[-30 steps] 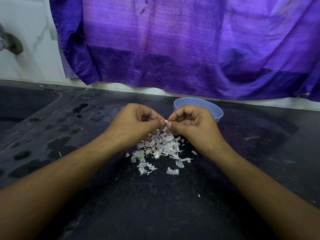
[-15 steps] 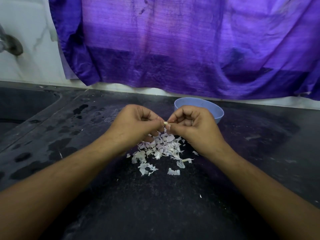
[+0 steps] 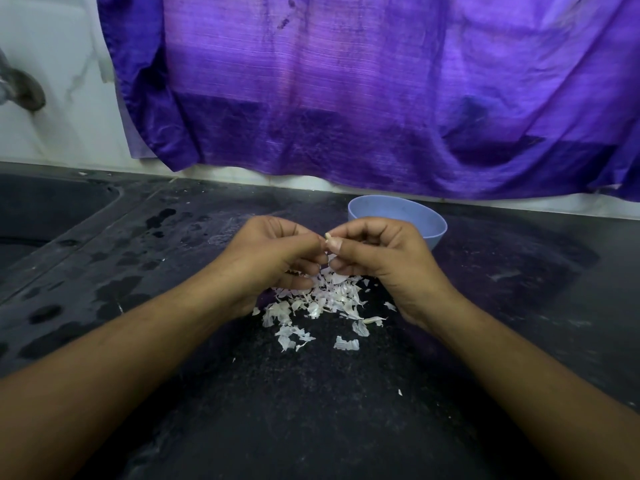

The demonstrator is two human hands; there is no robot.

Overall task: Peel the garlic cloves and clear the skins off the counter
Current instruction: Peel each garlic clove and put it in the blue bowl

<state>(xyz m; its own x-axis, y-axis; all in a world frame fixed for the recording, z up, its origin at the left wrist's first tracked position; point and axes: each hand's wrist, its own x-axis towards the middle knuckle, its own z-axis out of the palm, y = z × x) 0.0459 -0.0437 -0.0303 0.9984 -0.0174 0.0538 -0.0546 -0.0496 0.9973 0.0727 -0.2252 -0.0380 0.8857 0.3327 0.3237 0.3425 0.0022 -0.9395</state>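
head view: left hand (image 3: 273,259) and right hand (image 3: 379,259) curled, fingertips together pinching small pale garlic clove (image 3: 327,236), above pile of white papery skins (image 3: 320,301) on dark speckled counter (image 3: 311,417).

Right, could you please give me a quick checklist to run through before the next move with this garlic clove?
1. The left hand and right hand both pinch the garlic clove: ok.
2. Clove fully peeled: cannot tell, mostly hidden.
3. Hands above the pile of skins, so scraps land there: ok.
4. The blue bowl stands upright just behind the right hand: ok.
5. The counter cleared of skins: not ok.
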